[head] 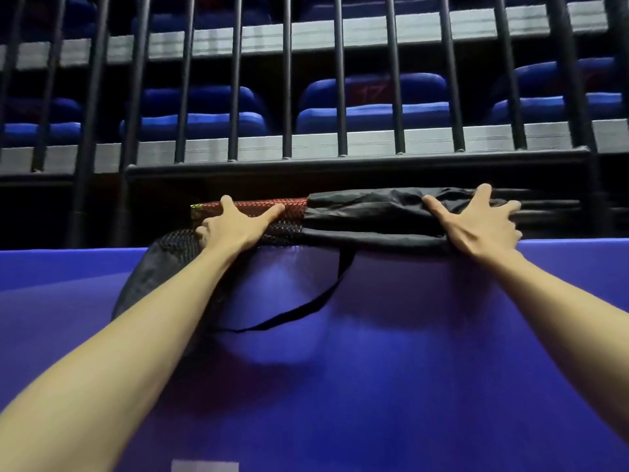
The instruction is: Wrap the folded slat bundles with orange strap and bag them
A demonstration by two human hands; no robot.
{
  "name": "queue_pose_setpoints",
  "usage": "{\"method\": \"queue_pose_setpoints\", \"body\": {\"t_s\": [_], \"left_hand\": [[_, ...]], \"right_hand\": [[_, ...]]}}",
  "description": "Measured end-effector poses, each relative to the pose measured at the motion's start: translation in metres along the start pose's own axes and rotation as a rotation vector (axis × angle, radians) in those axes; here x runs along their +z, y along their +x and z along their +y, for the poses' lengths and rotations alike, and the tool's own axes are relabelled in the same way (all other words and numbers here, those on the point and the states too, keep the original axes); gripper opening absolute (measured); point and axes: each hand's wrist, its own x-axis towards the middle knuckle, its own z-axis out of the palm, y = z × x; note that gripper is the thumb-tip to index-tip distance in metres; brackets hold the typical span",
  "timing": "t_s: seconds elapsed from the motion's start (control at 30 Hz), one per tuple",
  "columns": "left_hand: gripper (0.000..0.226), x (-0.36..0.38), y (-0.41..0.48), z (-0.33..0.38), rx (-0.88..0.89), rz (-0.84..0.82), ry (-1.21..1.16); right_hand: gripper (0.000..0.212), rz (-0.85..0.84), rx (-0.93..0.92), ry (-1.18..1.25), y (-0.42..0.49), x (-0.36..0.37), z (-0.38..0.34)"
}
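The black bag (374, 212) is laid along the far edge of the blue tabletop (408, 352), just before a black railing (340, 97). Broad open room is left on the near side. A red-orange slat bundle (296, 207) is seen inside the bag's mesh end. The right hand (476, 223) is pressed flat on the bag, fingers spread. The left hand (235, 223) is laid over the bundle; whether it grips cannot be told.

Black cloth of the bag (371, 212) hides most of the bundle (269, 207); only its 9 o'clock end shows, red through mesh. Past the right hand (476, 223), toward 3 o'clock, the bag fades into dark. On the left hand (235, 223), the outer fingers (201, 230) tuck under the mesh. A pale patch (204, 466) at 6 o'clock on the desk (442, 386) is blurred and cut off.
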Motion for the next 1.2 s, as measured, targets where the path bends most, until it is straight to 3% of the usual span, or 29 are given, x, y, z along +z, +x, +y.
{"method": "queue_pose_setpoints", "body": {"t_s": [0.17, 0.3, 0.43, 0.53, 0.6, 0.7, 0.8, 1.0, 1.2], "left_hand": [[0.111, 0.004, -0.015, -0.005, 0.052, 0.04, 0.317], [0.095, 0.009, -0.02, -0.016, 0.131, 0.118, 0.404], [0.076, 0.006, -0.027, -0.024, 0.228, 0.2, 0.49], [0.072, 0.008, -0.029, -0.026, 0.395, 0.271, 0.499], [0.07, 0.012, -0.025, -0.026, 0.474, 0.201, 0.477], [0.07, 0.021, -0.017, -0.03, 0.414, 0.042, 0.442], [0.07, 0.025, -0.01, -0.03, 0.405, 0.052, 0.439], [0.065, 0.018, -0.001, -0.022, 0.38, -0.053, 0.553], [0.066, 0.017, -0.014, -0.019, 0.352, -0.018, 0.633]], "right_hand": [[0.104, 0.03, -0.032, -0.22, -0.009, 0.007, 0.005], [0.108, 0.055, -0.116, -0.267, -0.013, 0.009, 0.009], [0.097, 0.053, -0.282, -0.222, -0.017, 0.014, 0.009], [0.087, 0.004, -0.306, -0.236, -0.023, 0.019, 0.007], [0.084, -0.013, -0.319, -0.279, -0.027, 0.02, 0.006], [0.088, -0.021, -0.338, -0.343, -0.029, 0.022, 0.006], [0.091, -0.052, -0.342, -0.396, -0.025, 0.023, 0.006], [0.095, -0.278, -0.346, -0.474, -0.009, 0.018, -0.003], [0.089, -0.285, -0.404, -0.431, -0.016, 0.013, 0.004]]}}
